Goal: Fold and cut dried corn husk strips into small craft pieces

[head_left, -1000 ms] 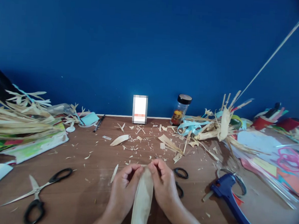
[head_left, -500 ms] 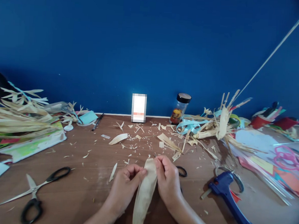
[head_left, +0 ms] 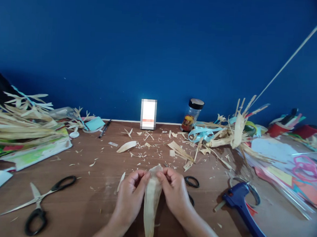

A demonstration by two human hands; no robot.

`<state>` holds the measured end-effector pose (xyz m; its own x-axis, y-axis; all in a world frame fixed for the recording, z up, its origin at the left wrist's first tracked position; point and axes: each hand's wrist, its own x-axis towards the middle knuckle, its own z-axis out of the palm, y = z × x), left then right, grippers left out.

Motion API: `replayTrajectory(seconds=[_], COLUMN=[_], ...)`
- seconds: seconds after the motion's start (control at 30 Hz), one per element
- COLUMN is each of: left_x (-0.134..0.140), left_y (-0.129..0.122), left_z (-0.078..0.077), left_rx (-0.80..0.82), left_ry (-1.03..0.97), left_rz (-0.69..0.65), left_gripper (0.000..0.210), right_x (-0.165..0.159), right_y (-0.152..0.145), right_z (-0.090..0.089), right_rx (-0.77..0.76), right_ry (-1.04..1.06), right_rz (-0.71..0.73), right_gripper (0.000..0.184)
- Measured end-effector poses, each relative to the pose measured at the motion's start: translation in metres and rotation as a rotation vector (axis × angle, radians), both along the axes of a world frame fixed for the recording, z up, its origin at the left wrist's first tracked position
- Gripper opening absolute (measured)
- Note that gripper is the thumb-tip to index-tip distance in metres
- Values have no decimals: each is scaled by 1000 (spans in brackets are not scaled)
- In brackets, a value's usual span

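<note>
A long, pale dried corn husk (head_left: pixel 151 204) hangs between my hands, its wide end at the top and its narrow end pointing down toward me. My left hand (head_left: pixel 132 192) pinches the upper left edge between thumb and fingers. On the other edge, my right hand (head_left: pixel 174 189) pinches the husk close to its top. Behind the right hand show the black handle loops of a second pair of scissors (head_left: pixel 192 181); the rest of that pair is hidden.
Open scissors (head_left: pixel 38 198) lie at left, a blue glue gun (head_left: pixel 245 211) at right. Husk scraps (head_left: pixel 180 151) litter the tabletop. Husk bundles (head_left: pixel 21 126) sit at far left. Toward the wall stand a black-lidded jar (head_left: pixel 192 115) and light-blue ribbon (head_left: pixel 204 134); pink scissors (head_left: pixel 307 168) lie at far right.
Both hands have shifted slightly on the husk's top end, the left moving up. The husk now hangs straighter, and more of the black scissor handles shows beside the right hand.
</note>
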<state>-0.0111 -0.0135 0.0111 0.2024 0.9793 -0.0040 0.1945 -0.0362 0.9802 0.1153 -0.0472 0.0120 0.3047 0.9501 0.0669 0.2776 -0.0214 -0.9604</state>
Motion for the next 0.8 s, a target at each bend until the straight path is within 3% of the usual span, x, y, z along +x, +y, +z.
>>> replayTrajectory(seconds=[0.43,0.63,0.8], left_x=[2,2,1], left_y=[-9,-3,-1], left_z=[2,0,-1], left_rx=[105,-33,19], left_ry=[60,-115,-42], left_rz=[57,84,9], left_gripper=[20,30,24], right_x=[-7,-2,-5], right_y=[-6,-4,-6], right_z=[4,1,0], right_rx=[37,3,7], right_ry=[-244,-247,-266], right_rz=[-31,-70,27], right_gripper=[27,32,32])
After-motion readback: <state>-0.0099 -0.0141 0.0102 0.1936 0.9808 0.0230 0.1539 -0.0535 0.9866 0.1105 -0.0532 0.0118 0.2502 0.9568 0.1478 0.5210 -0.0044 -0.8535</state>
